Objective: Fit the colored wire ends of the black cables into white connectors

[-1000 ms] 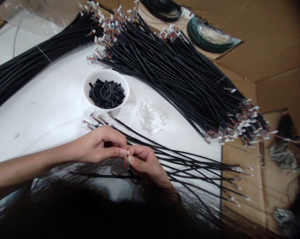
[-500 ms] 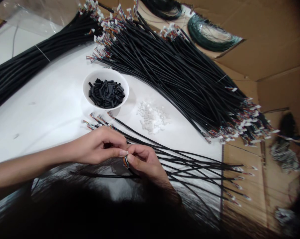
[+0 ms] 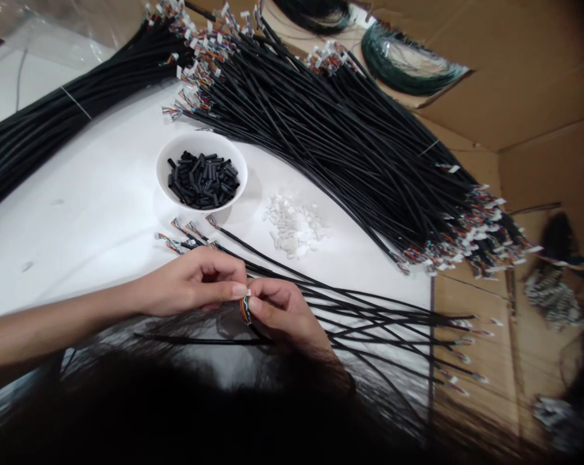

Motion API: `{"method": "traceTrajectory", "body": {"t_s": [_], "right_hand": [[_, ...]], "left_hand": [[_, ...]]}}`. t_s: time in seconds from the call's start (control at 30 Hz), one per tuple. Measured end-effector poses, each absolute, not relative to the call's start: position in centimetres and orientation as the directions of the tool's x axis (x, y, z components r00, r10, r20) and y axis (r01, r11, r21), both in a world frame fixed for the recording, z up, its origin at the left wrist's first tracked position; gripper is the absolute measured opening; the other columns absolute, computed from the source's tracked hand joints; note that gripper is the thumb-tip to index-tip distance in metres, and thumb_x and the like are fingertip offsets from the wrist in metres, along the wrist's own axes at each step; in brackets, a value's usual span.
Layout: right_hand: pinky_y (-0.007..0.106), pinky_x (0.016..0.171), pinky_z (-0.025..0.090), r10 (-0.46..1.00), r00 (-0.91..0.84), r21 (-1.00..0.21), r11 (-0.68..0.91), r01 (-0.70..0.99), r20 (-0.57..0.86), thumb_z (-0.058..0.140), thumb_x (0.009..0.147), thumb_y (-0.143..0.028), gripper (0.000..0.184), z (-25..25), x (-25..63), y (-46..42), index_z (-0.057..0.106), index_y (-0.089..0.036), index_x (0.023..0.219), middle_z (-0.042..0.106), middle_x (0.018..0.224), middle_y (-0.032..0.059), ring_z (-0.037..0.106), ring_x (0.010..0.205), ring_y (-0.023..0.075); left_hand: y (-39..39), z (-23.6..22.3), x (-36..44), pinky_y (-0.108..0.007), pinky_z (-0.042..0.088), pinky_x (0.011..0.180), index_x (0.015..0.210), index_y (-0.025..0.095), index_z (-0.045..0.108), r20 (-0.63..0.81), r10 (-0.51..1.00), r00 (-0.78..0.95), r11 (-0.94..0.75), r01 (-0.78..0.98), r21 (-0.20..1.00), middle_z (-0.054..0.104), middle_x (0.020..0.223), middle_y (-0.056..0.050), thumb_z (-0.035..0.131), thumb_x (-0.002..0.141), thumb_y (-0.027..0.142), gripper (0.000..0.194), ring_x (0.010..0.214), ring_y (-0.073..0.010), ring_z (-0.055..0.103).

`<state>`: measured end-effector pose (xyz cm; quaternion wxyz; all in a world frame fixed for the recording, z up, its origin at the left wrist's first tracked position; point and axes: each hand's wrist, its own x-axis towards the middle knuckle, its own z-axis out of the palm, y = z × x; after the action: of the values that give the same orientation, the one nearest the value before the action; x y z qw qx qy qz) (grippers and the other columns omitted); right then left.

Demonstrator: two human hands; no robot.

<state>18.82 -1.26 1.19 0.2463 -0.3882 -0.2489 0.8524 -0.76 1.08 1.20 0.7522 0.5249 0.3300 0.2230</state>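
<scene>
The fingers (image 3: 267, 298) of the right hand (image 3: 284, 316) are clamped on the multicoloured wire end (image 3: 245, 310) of a black cable (image 3: 255, 331), near the front edge of the desk (image 3: 79, 213). The left hand (image 3: 190, 281) has its fingers (image 3: 233, 290) pinched together, touching the right hand's just above the wires. Loose cables (image 3: 379, 316) fan rightward, their connector ends reaching past the desk's right edge over cardboard (image 3: 470, 310). Farther back lie a white bowl (image 3: 199, 137) of short black tubes (image 3: 203, 181), a pile of white connectors (image 3: 292, 226) and a thick cable bundle (image 3: 340, 155).

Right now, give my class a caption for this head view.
Left hand and right hand pinch a black cable's colored wires.
</scene>
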Motion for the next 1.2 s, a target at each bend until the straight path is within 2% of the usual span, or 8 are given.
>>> {"method": "traceTrajectory", "body": {"t_s": [0.23,0.33,0.43,0.57,0.73,0.8,1.0,1.2], "right_hand": [[0.025,0.053,0.02,0.602,-0.593,-0.629,-0.752,-0.196,-0.535,0.081,0.074,-0.043,0.034,1.3,18.9,-1.2,0.061,-0.015,0.072,0.052,0.061,-0.0035,0.036,0.053,0.0079],[0.026,0.054,0.021,0.611,-0.598,-0.666,-0.728,-0.164,-0.519,0.079,0.075,-0.045,0.035,1.0,19.0,-1.2,0.06,-0.016,0.072,0.05,0.062,-0.0037,0.035,0.054,0.0082],[0.026,0.055,0.023,0.64,-0.581,-0.712,-0.688,-0.143,-0.502,0.079,0.075,-0.047,0.036,0.6,18.9,-1.2,0.061,-0.016,0.071,0.05,0.063,-0.0028,0.037,0.056,0.0096],[0.026,0.056,0.026,0.677,-0.556,-0.733,-0.66,-0.167,-0.483,0.079,0.077,-0.045,0.034,0.8,18.9,-1.3,0.062,-0.016,0.072,0.052,0.066,-0.0016,0.038,0.058,0.0101],[0.025,0.055,0.028,0.682,-0.546,-0.747,-0.649,-0.144,-0.487,0.078,0.077,-0.047,0.034,1.3,18.9,-1.2,0.062,-0.017,0.072,0.051,0.065,-0.0016,0.038,0.058,0.0103],[0.025,0.055,0.029,0.694,-0.542,-0.76,-0.633,-0.148,-0.473,0.078,0.076,-0.048,0.035,1.1,19.0,-1.2,0.062,-0.017,0.072,0.051,0.065,-0.0015,0.038,0.058,0.0106],[0.025,0.058,0.033,0.736,-0.511,-0.786,-0.593,-0.171,-0.444,0.079,0.076,-0.045,0.033,0.6,19.0,-1.6,0.064,-0.016,0.072,0.054,0.067,0.0001,0.043,0.062,0.0119],[0.025,0.057,0.033,0.782,-0.439,-0.826,-0.546,-0.14,-0.443,0.079,0.076,-0.046,0.033,0.5,19.0,-1.5,0.066,-0.016,0.069,0.053,0.064,-0.001,0.041,0.059,0.0114]], "left_hand": [[1.5,1.4,-0.9,-0.019,0.037,0.056,0.072,0.013,0.062,-0.089,0.725,0.683,0.039,0.088,0.995,0.056,0.064,0.002,0.057,0.095,0.027,0.027,0.06,-0.0102,0.049],[1.6,1.4,-0.9,-0.019,0.036,0.056,0.072,0.013,0.061,-0.049,0.717,0.696,-0.044,0.114,0.993,0.055,0.064,0.001,0.055,0.096,0.028,0.029,0.06,-0.0102,0.049],[1.6,1.5,-1.0,-0.02,0.036,0.057,0.071,0.013,0.061,-0.071,0.693,0.717,-0.066,0.161,0.985,0.056,0.064,0.001,0.053,0.097,0.028,0.031,0.061,-0.0106,0.049],[1.7,1.6,-1.0,-0.02,0.034,0.056,0.071,0.013,0.06,-0.135,0.689,0.712,0.02,0.169,0.985,0.053,0.064,0.002,0.054,0.096,0.031,0.032,0.061,-0.0103,0.047],[1.3,1.1,-0.8,-0.019,0.027,0.047,0.072,0.014,0.057,-0.281,0.658,0.699,0.341,0.057,0.938,0.045,0.054,0.005,0.057,0.094,0.04,0.034,0.051,-0.0086,0.038],[1.1,1.0,-0.7,-0.019,0.025,0.046,0.073,0.014,0.056,-0.316,0.634,0.705,0.421,0.027,0.907,0.044,0.052,0.005,0.058,0.094,0.042,0.035,0.049,-0.0081,0.037],[1.1,0.9,-0.6,-0.018,0.025,0.045,0.073,0.013,0.054,-0.328,0.618,0.714,0.505,-0.041,0.862,0.044,0.054,0.006,0.061,0.092,0.041,0.035,0.047,-0.0066,0.037],[0.9,0.6,-0.5,-0.018,0.025,0.046,0.073,0.013,0.055,-0.315,0.689,0.653,0.472,-0.074,0.879,0.045,0.052,0.006,0.062,0.092,0.042,0.036,0.047,-0.0064,0.036]]}}
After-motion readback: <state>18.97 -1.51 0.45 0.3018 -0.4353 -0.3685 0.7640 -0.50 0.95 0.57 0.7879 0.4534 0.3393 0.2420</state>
